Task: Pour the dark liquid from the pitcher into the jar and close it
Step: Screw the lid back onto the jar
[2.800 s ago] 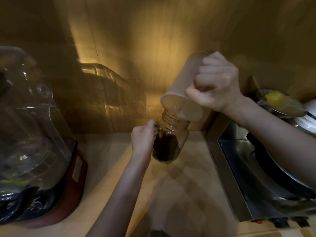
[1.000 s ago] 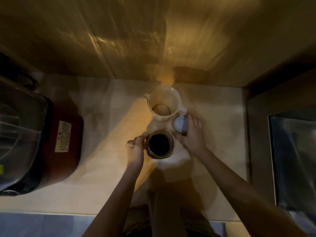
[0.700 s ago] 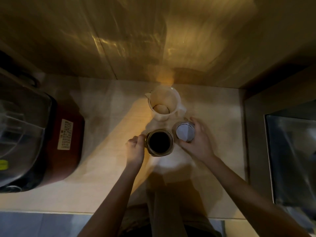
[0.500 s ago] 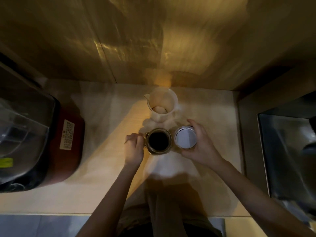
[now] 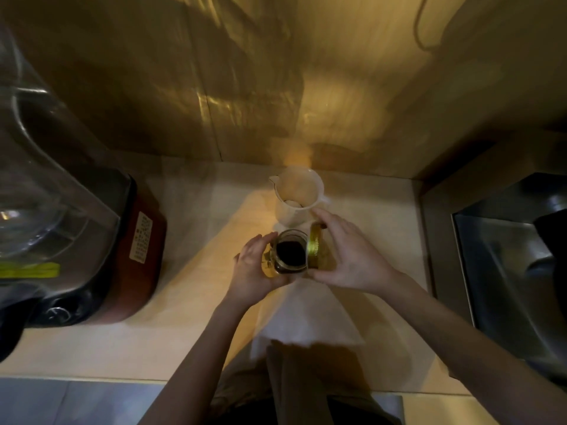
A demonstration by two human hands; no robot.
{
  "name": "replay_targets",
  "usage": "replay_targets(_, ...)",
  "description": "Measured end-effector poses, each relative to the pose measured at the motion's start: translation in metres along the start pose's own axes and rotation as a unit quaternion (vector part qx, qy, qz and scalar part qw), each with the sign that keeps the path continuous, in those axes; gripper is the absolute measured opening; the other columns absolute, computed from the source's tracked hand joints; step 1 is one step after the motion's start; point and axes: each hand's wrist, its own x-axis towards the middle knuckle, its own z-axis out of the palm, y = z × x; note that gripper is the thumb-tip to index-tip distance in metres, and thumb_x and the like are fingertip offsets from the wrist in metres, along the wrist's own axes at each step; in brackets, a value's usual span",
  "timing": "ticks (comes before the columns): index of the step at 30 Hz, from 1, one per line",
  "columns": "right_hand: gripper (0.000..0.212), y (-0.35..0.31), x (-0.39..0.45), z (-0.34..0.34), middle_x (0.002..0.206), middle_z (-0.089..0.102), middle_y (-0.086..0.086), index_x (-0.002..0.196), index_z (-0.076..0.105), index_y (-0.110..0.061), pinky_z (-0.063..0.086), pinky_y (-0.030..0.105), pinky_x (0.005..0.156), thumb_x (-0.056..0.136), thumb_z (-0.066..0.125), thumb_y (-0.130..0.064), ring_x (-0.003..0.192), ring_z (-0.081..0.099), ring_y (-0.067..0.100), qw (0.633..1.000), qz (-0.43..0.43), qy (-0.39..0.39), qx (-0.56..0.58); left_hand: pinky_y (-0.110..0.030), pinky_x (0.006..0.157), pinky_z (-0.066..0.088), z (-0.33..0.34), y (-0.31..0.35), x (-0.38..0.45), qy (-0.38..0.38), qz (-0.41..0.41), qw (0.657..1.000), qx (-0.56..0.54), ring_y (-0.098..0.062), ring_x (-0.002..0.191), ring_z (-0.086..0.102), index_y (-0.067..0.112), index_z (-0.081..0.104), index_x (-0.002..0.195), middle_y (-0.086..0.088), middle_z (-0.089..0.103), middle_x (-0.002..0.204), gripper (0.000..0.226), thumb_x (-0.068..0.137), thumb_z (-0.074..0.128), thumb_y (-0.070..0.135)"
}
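Head view: your left hand [image 5: 254, 268] wraps the jar [image 5: 290, 252] from 9 o'clock, gripping it on the counter [image 5: 190, 338]. Your right hand [image 5: 346, 256] pinches the gold lid [image 5: 314, 249], held on edge against the jar's rim at 3 o'clock. The jar, still uncapped, holds dark liquid. The pitcher [image 5: 297, 194] stands upright at 12 o'clock, just beside the jar. A red-based appliance [image 5: 122, 256] sits at 9 o'clock, well apart.

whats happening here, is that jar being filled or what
The pouring looks done. The jar holds dark liquid and its mouth is open. The left hand steadies it while the right hand holds the gold lid on edge beside the rim, not yet on. The white pitcher stands upright behind.
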Motion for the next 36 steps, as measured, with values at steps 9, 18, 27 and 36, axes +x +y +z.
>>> replay_targets(9,0.085,-0.022,0.03,0.012,0.132,0.046,0.001,0.137,0.033,-0.021,0.017,0.047,0.109,0.069,0.07,-0.056,0.123,0.038,0.023,0.965,-0.045,-0.08,-0.247,-0.051,0.1,0.038,-0.002,0.002,0.001,0.026,0.004,0.999,-0.028,-0.024,0.124,0.046,0.023,0.048,0.127,-0.003,0.057,0.125,0.095,0.045,0.063,0.067)
replay_targets(18,0.081,-0.029,0.034,0.015,0.127,0.049,0.008,0.136,0.033,-0.027,0.025,0.047,0.104,0.07,0.07,-0.054,0.12,0.042,0.028,0.961,0.005,-0.093,-0.262,-0.047,0.102,0.036,-0.005,0.004,0.001,0.013,-0.011,0.999,-0.03,-0.022,0.124,0.044,0.026,0.045,0.129,0.0,0.056,0.128,0.099,0.041,0.06,0.068)
replay_targets(27,0.075,-0.033,0.025,0.017,0.122,0.053,0.007,0.123,0.041,-0.017,0.035,0.043,0.094,0.069,0.066,-0.062,0.113,0.048,0.026,0.963,0.061,-0.061,-0.255,-0.048,0.102,0.036,-0.003,0.002,0.002,0.006,-0.021,0.999,-0.025,-0.021,0.125,0.043,0.028,0.045,0.128,0.0,0.055,0.13,0.096,0.041,0.062,0.066)
replay_targets(36,0.063,-0.036,0.017,0.003,0.106,0.066,0.009,0.111,0.054,-0.009,0.038,0.036,0.087,0.075,0.06,-0.061,0.098,0.059,0.026,0.956,0.076,-0.065,-0.274,-0.048,0.101,0.037,-0.003,0.0,0.003,0.012,-0.022,0.999,-0.031,-0.02,0.124,0.044,0.031,0.047,0.126,0.003,0.057,0.129,0.095,0.039,0.067,0.065)
